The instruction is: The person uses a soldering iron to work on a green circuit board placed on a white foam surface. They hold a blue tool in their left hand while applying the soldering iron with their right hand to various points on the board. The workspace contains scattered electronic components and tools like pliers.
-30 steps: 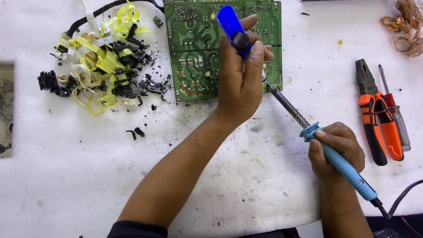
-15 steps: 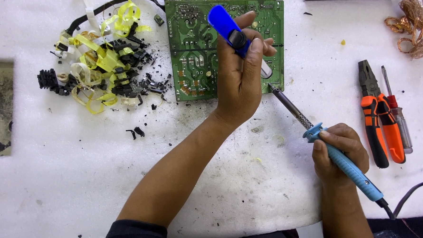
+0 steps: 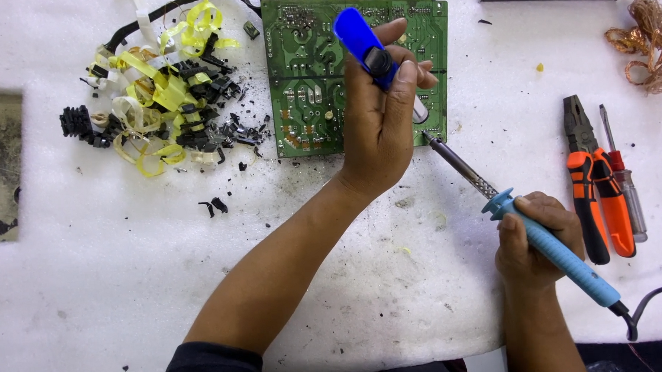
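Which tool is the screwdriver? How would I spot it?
Look at the right side of the white foam mat, past the hand holding the blue soldering iron. Two tools lie side by side there: orange-handled pliers and, just right of them, the screwdriver. It is the thinner one, with a single straight metal shaft.

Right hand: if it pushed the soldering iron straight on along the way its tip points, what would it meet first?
Probably the green circuit board edge, close beside the left hand with its blue desoldering pump. The right hand aims the soldering iron up-left; depth is unclear.
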